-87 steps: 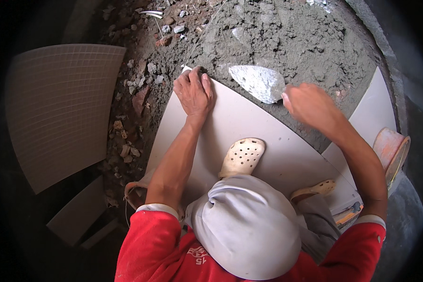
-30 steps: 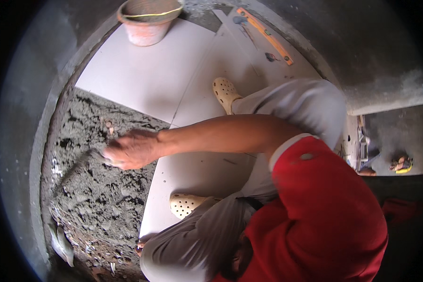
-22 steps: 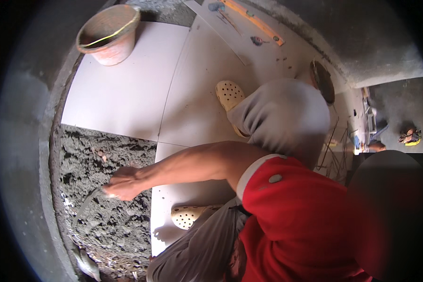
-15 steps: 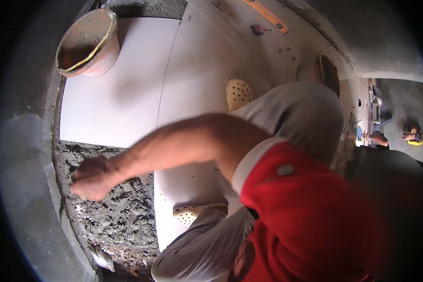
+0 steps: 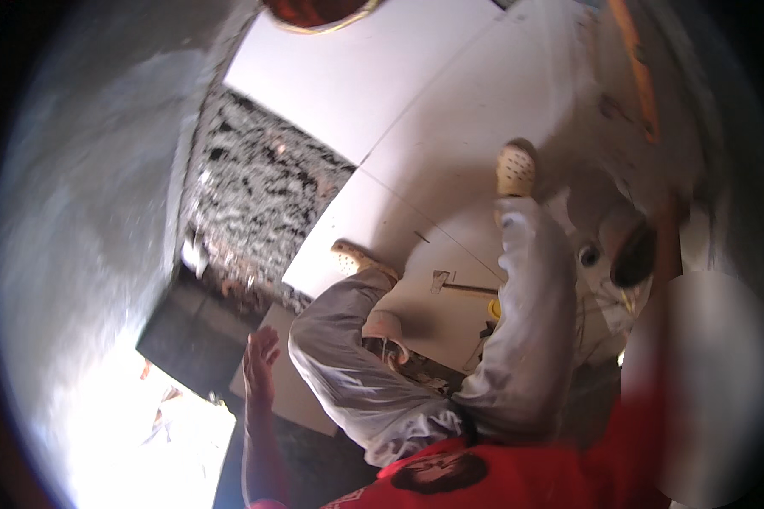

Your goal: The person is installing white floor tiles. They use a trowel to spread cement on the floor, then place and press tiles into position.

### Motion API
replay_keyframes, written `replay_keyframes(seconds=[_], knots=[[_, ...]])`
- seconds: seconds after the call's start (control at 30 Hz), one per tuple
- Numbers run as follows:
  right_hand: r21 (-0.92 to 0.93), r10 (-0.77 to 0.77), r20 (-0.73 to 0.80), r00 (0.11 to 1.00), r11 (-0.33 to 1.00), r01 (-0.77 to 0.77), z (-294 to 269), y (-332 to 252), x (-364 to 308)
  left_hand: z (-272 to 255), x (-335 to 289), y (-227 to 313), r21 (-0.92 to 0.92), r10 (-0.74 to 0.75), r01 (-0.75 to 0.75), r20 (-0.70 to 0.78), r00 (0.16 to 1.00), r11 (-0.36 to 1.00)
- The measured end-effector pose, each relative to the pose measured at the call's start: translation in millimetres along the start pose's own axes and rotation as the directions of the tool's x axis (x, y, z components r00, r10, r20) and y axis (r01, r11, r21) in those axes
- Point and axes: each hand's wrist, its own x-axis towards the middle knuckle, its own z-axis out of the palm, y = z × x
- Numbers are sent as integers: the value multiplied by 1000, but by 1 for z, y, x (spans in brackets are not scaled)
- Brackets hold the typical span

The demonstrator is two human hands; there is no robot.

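My left hand (image 5: 263, 352) is raised at the lower left, its fingers stretched out and nothing in them. Behind it lie pale and dark floor slabs (image 5: 290, 386). On the right my bare right forearm reaches up; my right hand (image 5: 674, 210) is smeared and its fingers cannot be made out. Nearest to it is a tipped bucket (image 5: 632, 254) with a dark mouth. A rough bed of grey mortar (image 5: 263, 187) lies beside large white tiles (image 5: 331, 76), along the left wall.
A mortar-stained bucket (image 5: 318, 12) stands at the top edge. An orange spirit level (image 5: 635, 72) lies upper right. A hammer (image 5: 467, 288) and a pinkish pot (image 5: 385, 327) are near my legs. A grey wall (image 5: 102, 195) bounds the left; bright light fills the lower left.
The view has turned and shifted. The bare arm that stretched over the mortar bed is no longer there. My left hand now shows at lower left, and my right arm at the right.
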Motion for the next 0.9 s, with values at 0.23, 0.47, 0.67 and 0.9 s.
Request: replay_keyframes(seconds=[0.23,0.47,0.67,0.9], knots=[[168,374,100,922,907,-386,79,153,14,130,-57,91,-8,-70,72,141,988,997],[461,550,161,819,692,-555,95,232,-19,317,-131,268,-831,607,137,496,621,539],[668,570,205,796,513,-540,43,248,-72,389,-186,336,-917,899,397,205,388,38],[777,460,424,780,259,-574,-59,180,-145,361,-231,347,-919,928,378,42,371,-109]])
